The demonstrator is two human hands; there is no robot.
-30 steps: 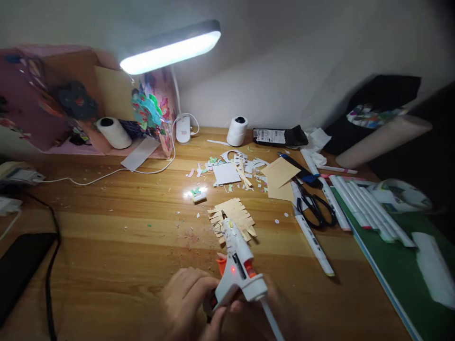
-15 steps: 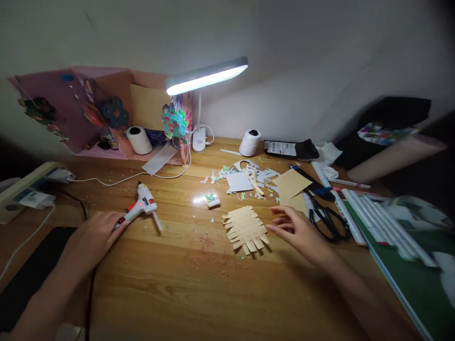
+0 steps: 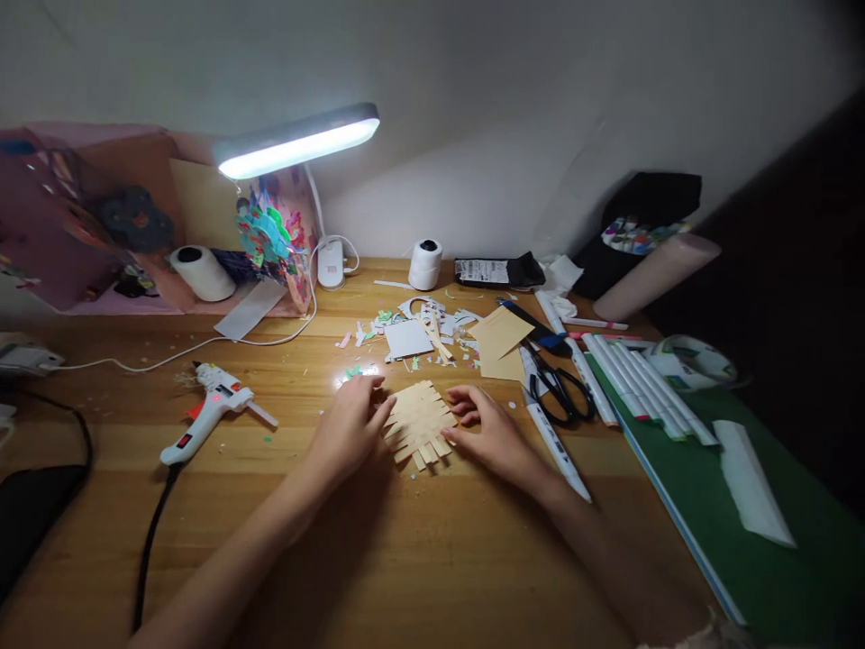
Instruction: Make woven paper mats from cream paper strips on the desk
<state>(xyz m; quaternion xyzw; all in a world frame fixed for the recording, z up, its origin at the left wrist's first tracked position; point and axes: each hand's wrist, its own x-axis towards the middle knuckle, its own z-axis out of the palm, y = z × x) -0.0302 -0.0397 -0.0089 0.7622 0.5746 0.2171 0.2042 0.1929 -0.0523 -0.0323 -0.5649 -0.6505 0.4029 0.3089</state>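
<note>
A tan paper square (image 3: 420,419) with fringed strip ends lies flat on the wooden desk between my two hands. My left hand (image 3: 351,419) is at its left edge, thumb and fingers spread and curved. At the right edge is my right hand (image 3: 492,437), with its thumb tip against the paper strips and its fingers bent apart. I cannot tell how firmly either hand touches the paper. A white hot glue gun (image 3: 214,410) with a glue stick in it lies on its side, left of my left hand, its red light on.
Paper scraps and a white card (image 3: 407,339) lie beyond the square. Black scissors (image 3: 560,397), tan sheets (image 3: 501,333) and white markers (image 3: 645,383) are on the right. Behind them stand a thread spool (image 3: 425,266) and a lit lamp (image 3: 301,144). The glue gun's black cord (image 3: 145,550) runs forward.
My left hand has left the glue gun and moved right to the paper square. My right hand has come up to the square's edge. The view has turned to the right.
</note>
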